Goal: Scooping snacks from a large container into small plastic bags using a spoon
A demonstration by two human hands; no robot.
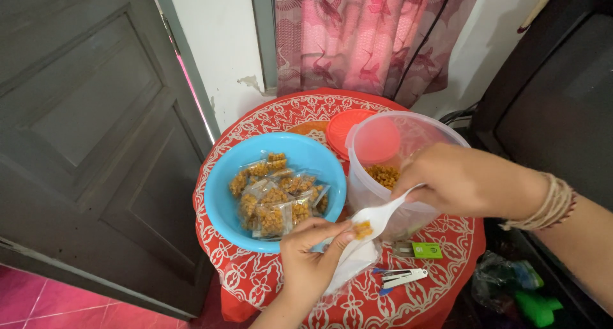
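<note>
Surface (268,284) first: a small round one draped in a red cloth with white lace-like patterning, standing before a grey panelled door (83,125) and a pink curtain printed with birds (357,35). On its left part sits a wide sky-blue plastic bowl (223,201), holding a heap of small clear sealed packets filled with golden-brown snack pieces (276,195). Just beside the bowl to the right stands a clear round plastic tub (408,128) with more of the same snack lying loose at its bottom, and an orange-red round lid (345,130) lies flat behind, touching both. The right hand (466,179) reaches across the tub's front rim, its grip pinched around the handle of a white plastic spoon (383,215), whose bowl carries a small load of snack pieces and tilts down toward the left hand. The left hand (313,255) rises from the near edge, thumb and fingers pressed on the mouth of a small clear plastic bag (354,262), which hangs below the spoon's tip. Near the bag on the cloth lie a blue-and-silver stapler (402,278) and, just behind it, a small green box (426,250). A band of pale threads (554,204) wraps the right wrist.
</note>
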